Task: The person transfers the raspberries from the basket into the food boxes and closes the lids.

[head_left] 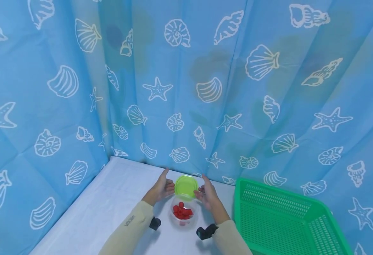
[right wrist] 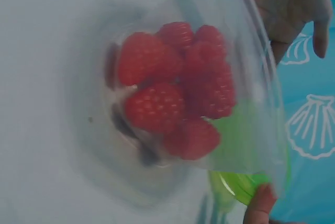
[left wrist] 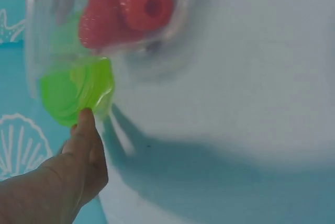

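Observation:
A clear plastic bowl with several red raspberries inside stands on the white table, between the forearms. Just behind it is a lime-green, see-through dish with a rounded rim. At the dish's left edge is my left hand, thumb raised and fingers extended toward the rim. My right hand faces it from the other side, its fingertips close to the dish's right edge. In the left wrist view, the thumb tip overlaps the green dish. The clear bowl's wall covers part of the dish in both wrist views.
A large green plastic basket stands to the right of the right arm. Blue curtains with white shell prints rise behind and left of the white table. Black wrist cameras sit under the cuffs, near the bowl.

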`<action>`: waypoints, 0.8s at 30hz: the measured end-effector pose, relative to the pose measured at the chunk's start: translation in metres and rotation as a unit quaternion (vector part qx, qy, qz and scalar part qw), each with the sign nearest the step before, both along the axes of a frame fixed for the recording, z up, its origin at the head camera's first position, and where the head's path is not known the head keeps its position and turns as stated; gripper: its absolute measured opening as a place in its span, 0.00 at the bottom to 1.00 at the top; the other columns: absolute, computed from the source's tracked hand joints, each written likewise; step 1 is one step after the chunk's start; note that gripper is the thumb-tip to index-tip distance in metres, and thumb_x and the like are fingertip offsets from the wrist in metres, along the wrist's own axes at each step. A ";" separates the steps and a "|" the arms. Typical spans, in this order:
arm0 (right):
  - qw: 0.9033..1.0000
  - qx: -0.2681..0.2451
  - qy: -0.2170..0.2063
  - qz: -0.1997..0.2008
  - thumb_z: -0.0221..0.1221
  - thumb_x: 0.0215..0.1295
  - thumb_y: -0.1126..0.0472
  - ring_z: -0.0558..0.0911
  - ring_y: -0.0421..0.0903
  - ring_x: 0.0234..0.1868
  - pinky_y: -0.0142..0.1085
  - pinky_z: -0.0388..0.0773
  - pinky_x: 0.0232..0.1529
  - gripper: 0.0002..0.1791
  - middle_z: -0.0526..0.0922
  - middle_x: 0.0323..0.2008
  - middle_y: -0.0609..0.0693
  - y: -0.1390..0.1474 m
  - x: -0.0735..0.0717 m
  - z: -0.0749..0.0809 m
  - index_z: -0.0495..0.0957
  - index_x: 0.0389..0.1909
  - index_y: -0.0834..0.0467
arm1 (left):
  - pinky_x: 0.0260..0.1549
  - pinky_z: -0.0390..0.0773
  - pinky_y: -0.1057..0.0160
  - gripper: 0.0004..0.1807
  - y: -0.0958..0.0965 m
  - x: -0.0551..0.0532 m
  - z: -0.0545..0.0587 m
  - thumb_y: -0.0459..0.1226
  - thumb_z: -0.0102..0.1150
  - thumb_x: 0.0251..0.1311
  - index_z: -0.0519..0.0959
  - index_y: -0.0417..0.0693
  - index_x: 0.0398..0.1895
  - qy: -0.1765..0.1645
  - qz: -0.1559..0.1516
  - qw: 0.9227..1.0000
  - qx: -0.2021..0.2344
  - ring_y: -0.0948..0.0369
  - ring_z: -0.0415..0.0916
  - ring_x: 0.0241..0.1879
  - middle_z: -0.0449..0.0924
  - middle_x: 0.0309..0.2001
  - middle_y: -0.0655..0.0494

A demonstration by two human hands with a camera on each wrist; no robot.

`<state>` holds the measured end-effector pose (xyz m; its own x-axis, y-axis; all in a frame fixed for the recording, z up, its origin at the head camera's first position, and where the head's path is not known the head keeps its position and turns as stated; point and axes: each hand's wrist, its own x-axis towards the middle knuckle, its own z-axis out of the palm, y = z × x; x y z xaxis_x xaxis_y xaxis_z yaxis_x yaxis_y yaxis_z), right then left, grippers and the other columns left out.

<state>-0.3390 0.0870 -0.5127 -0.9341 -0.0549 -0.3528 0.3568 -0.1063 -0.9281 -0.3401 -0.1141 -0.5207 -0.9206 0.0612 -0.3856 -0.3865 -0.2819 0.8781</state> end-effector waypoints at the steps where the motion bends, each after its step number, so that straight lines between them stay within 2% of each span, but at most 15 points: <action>1: 1.000 0.002 0.012 -0.003 0.44 0.71 0.35 0.73 0.60 0.56 0.47 0.71 0.61 0.49 0.62 0.60 0.70 0.000 0.000 0.002 0.52 0.67 0.78 | 0.62 0.68 0.48 0.49 0.001 0.000 0.002 0.62 0.32 0.69 0.58 0.20 0.65 0.011 -0.005 1.000 -0.003 0.40 0.65 0.61 0.63 0.59 0.28; 4: 0.997 0.031 0.065 -0.023 0.46 0.73 0.41 0.75 0.56 0.50 0.46 0.74 0.59 0.38 0.71 0.53 0.66 0.000 -0.003 0.008 0.65 0.60 0.75 | 0.62 0.69 0.49 0.45 0.003 -0.001 0.007 0.60 0.32 0.71 0.62 0.23 0.65 0.046 -0.012 0.999 -0.021 0.41 0.65 0.61 0.64 0.60 0.30; 6: 0.991 0.082 0.101 -0.032 0.50 0.72 0.46 0.77 0.55 0.48 0.46 0.75 0.57 0.30 0.77 0.49 0.63 -0.001 -0.003 0.010 0.72 0.54 0.72 | 0.60 0.71 0.51 0.41 0.004 -0.002 0.010 0.58 0.33 0.73 0.64 0.24 0.64 0.066 -0.009 0.997 -0.033 0.42 0.68 0.61 0.67 0.60 0.32; 9: 0.973 0.172 0.152 -0.038 0.58 0.68 0.55 0.80 0.54 0.48 0.47 0.77 0.52 0.18 0.83 0.44 0.58 0.000 -0.002 0.009 0.81 0.46 0.68 | 0.54 0.77 0.55 0.33 0.005 -0.002 0.012 0.51 0.40 0.75 0.67 0.27 0.62 0.088 0.006 0.994 -0.058 0.47 0.75 0.55 0.73 0.56 0.36; 12: 0.956 0.224 0.181 -0.055 0.65 0.60 0.63 0.81 0.53 0.45 0.45 0.80 0.47 0.10 0.85 0.40 0.56 0.001 0.000 0.005 0.85 0.40 0.63 | 0.48 0.81 0.59 0.23 0.005 -0.002 0.012 0.42 0.50 0.72 0.72 0.31 0.58 0.101 0.019 0.988 -0.113 0.54 0.81 0.46 0.79 0.49 0.41; 15: 0.951 0.219 0.199 -0.087 0.66 0.56 0.68 0.82 0.51 0.43 0.40 0.81 0.42 0.09 0.84 0.39 0.55 0.003 0.000 0.001 0.86 0.39 0.61 | 0.44 0.82 0.61 0.17 0.005 0.000 0.011 0.35 0.58 0.66 0.77 0.33 0.54 0.106 0.024 0.983 -0.150 0.58 0.82 0.40 0.81 0.44 0.44; 18: 0.952 0.195 0.209 -0.113 0.66 0.55 0.69 0.82 0.50 0.43 0.37 0.81 0.41 0.11 0.83 0.39 0.55 0.006 -0.001 0.000 0.84 0.42 0.62 | 0.42 0.83 0.62 0.15 0.005 0.002 0.010 0.32 0.61 0.63 0.77 0.34 0.51 0.108 0.009 0.981 -0.160 0.57 0.82 0.39 0.80 0.43 0.44; 21: 0.954 0.185 0.207 -0.113 0.66 0.57 0.69 0.83 0.50 0.44 0.36 0.82 0.41 0.13 0.84 0.41 0.55 0.009 0.000 0.001 0.83 0.45 0.62 | 0.39 0.84 0.61 0.16 0.002 0.004 0.009 0.33 0.62 0.60 0.77 0.35 0.51 0.107 -0.021 0.979 -0.171 0.55 0.82 0.40 0.80 0.43 0.44; 24: 0.953 0.203 0.205 -0.093 0.65 0.59 0.68 0.83 0.50 0.44 0.38 0.82 0.42 0.12 0.84 0.41 0.55 0.011 0.002 0.004 0.84 0.45 0.62 | 0.37 0.84 0.61 0.16 -0.001 0.006 0.009 0.35 0.62 0.60 0.77 0.36 0.50 0.114 -0.047 0.974 -0.191 0.54 0.81 0.39 0.80 0.42 0.45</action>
